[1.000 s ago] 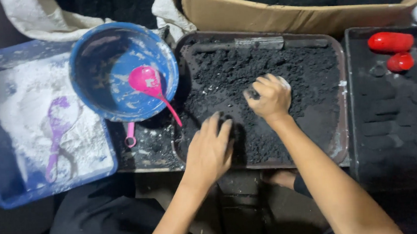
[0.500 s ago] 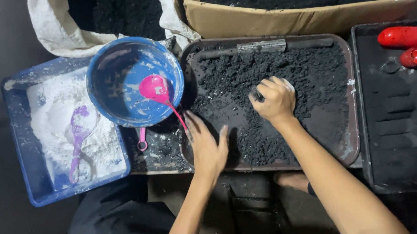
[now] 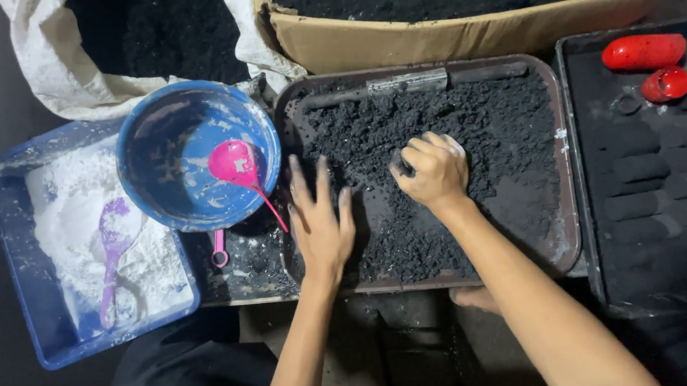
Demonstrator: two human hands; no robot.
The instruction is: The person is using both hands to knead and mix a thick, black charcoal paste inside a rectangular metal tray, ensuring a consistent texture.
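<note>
The right hand [image 3: 435, 170] is curled into a fist, gripping a clump of black powder [image 3: 468, 128] at the middle of the brown tray [image 3: 566, 234]. The left hand [image 3: 319, 219] lies flat, fingers spread, on the tray's left edge beside the blue bowl [image 3: 165, 149].

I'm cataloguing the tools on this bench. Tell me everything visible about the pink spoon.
The pink spoon looks like glossy plastic, with a round scoop head and a thin straight handle. Its head lies inside the blue bowl, which is streaked with white residue. The handle slants down to the right over the bowl's rim, ending close to the left hand, which does not appear to touch it. No hand holds it.
</note>
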